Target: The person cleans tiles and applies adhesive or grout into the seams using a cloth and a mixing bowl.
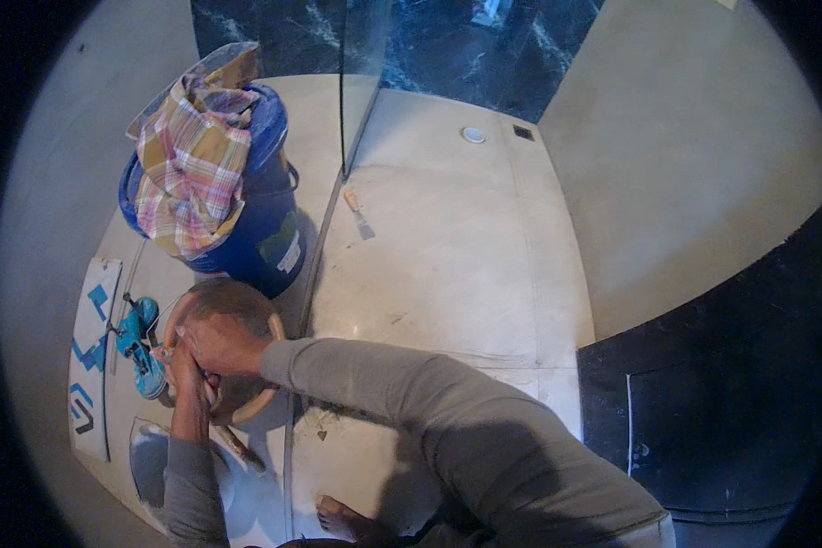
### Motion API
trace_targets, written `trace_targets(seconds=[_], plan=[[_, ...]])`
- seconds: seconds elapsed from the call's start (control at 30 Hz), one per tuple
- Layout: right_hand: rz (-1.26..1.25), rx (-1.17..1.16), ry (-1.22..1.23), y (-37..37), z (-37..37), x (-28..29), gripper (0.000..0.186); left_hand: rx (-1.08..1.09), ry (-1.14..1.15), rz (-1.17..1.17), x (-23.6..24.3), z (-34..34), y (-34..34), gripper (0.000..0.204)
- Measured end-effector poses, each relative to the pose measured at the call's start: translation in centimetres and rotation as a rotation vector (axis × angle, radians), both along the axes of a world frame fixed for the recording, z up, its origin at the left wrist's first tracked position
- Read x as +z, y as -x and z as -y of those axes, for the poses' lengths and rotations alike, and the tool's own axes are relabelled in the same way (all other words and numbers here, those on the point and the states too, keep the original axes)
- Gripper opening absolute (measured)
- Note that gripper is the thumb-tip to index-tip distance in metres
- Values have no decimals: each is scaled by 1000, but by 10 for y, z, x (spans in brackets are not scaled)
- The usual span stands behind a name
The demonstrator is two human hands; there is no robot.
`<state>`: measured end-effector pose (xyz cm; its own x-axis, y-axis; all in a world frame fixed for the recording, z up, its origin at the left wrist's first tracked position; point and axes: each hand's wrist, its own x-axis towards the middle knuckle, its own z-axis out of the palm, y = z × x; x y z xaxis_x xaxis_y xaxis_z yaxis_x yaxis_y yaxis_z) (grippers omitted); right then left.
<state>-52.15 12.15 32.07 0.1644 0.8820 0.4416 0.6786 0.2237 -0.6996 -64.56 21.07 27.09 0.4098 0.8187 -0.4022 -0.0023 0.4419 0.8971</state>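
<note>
While both forearms come in from the lower edge in grey sleeves, the two hands meet at about 8 o'clock in the view, over a round pan (247,352) with a pale wooden-looking rim that lies on the floor (447,247). The right hand (217,345) lies on top, its fingers curled and closed down toward the rim of the pan. The left hand (181,370) is just under it and touching it; how far its fingers are closed I cannot tell, because the right hand covers them. Just beside the hands, at 9 o'clock from them, a turquoise power tool (140,345) lies on the floor next to a flat white board with blue marks (91,356). At 12 o'clock from the hands stands a blue plastic drum (265,233) with a checked cloth (192,164) draped over it. A small putty knife (357,212) lies near a glass panel edge (342,110). A bare foot (342,519) shows at 6 o'clock.
</note>
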Motion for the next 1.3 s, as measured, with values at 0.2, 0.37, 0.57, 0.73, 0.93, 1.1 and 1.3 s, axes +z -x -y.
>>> trace_targets(seconds=[0.2,0.37,0.57,0.73,0.93,1.1,1.3], plan=[[-147,-65,-45,7,10,0,33,-43,-89,141,-21,-15,-2,36],[364,157,-412,-9,25,12,33,-145,183,172,8,-3,15,35],[352,116,-151,-8,11,28,33,-204,204,157,65,28,-4,39],[59,-31,95,-1,2,23,32,-80,-84,138,77,44,-16,41],[-149,-41,118,3,-11,4,38,-6,-443,13,22,9,-19,44],[-282,-116,64,12,-20,-9,42,18,-776,-130,-4,-6,-16,48],[-383,-129,64,12,-20,-16,40,-13,-905,-178,27,10,-12,51]])
